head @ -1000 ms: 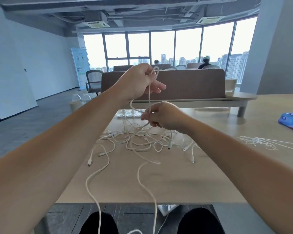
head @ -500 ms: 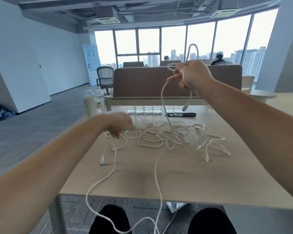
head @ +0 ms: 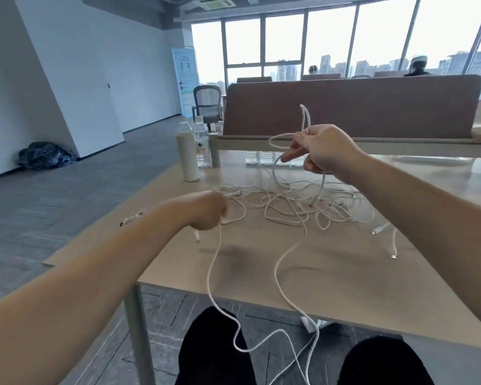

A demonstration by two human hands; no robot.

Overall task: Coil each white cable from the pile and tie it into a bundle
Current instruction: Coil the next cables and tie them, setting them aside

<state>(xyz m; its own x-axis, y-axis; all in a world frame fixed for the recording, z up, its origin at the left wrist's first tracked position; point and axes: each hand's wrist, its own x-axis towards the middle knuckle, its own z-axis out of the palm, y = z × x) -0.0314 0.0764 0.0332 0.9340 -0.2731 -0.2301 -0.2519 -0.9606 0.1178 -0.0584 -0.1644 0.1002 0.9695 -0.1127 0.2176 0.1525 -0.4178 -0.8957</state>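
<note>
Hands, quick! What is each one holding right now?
Left hand: grips a thin white cable strand trailing off the pale wooden table.
Right hand: held up, grips thin white cable loops.

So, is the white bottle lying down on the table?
No, the white bottle stands upright on the table, next to a clear bottle.

one wide-angle view, worn on the head of a person seated at the table [head: 358, 287] edge, facing forward and tilted down. close in, the left hand [head: 206, 209] enters from 8 o'clock and the right hand [head: 325, 151] from 3 o'clock. a white cable [head: 208, 276] trails to the knees [head: 214, 357] at 6 o'clock, and the windows [head: 283, 40] lie far off at 12 o'clock.
</note>
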